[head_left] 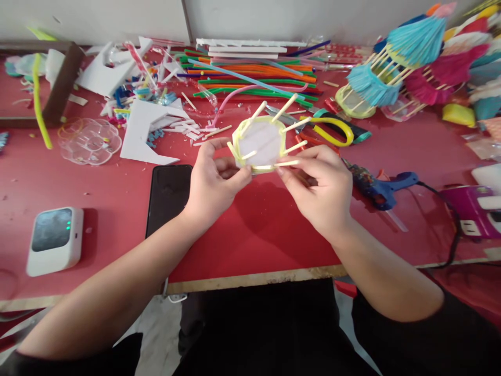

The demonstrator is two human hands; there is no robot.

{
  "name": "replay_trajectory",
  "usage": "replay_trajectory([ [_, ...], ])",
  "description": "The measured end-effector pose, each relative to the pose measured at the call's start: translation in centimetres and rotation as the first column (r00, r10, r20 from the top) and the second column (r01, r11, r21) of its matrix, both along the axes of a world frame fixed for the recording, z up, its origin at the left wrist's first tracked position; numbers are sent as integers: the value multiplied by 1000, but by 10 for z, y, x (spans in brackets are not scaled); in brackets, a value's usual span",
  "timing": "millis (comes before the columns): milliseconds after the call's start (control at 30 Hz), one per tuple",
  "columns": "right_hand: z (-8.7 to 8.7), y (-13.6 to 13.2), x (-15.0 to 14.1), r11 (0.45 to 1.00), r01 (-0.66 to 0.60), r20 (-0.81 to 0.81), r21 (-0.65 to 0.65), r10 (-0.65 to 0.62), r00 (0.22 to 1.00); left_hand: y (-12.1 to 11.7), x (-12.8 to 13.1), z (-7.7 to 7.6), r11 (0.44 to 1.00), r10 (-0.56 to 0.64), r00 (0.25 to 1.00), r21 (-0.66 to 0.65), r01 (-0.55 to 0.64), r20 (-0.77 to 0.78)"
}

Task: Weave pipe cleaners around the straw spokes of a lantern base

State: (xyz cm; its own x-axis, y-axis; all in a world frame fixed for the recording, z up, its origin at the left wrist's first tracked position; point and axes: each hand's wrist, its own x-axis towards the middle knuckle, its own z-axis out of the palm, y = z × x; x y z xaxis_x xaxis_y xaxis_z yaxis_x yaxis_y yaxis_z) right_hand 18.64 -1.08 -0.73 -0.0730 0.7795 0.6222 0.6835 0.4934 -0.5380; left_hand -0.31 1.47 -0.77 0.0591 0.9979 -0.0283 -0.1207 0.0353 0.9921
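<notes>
Between my hands, above the red table, is a small round craft base (261, 139) with a pale disc and a light yellow rim. Several cream sticks (285, 107) stand up and lean outward around that rim. My left hand (219, 175) grips the base at its left and lower edge, thumb in front. At the lower right, my right hand (323, 185) pinches one short stick (287, 163) between thumb and fingertips, where it meets the rim. The remaining fingers of my right hand are curled and partly hidden.
A black phone (168, 196) lies beside my left forearm. Yellow-handled scissors (332, 130) and a blue glue gun (385, 189) lie to the right. Behind are coloured pipe cleaners (254, 78), white foam pieces (136, 130) and blue tiered models (417, 42). A white device (55, 240) sits at left.
</notes>
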Motion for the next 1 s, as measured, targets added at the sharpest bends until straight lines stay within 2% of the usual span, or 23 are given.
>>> replay_trajectory([
  [200,-3,2,1,998,-26,62,55,23,998,1,-1,2,1000,-6,1000,-2,6,-25],
  [433,0,-1,-2,993,-42,-43,-114,37,998,1,0,-1,1000,-14,1000,-2,13,-9],
  [600,-3,-2,-9,994,12,-57,-108,-19,998,1,3,-1,998,8,999,-55,-5,47],
  [800,-6,-6,-18,987,-23,-151,-159,-1,989,-4,3,0,992,-123,992,7,123,15],
  [1000,-3,-10,-23,987,-31,-232,-156,-6,973,-6,2,6,982,-143,983,-110,156,114],
])
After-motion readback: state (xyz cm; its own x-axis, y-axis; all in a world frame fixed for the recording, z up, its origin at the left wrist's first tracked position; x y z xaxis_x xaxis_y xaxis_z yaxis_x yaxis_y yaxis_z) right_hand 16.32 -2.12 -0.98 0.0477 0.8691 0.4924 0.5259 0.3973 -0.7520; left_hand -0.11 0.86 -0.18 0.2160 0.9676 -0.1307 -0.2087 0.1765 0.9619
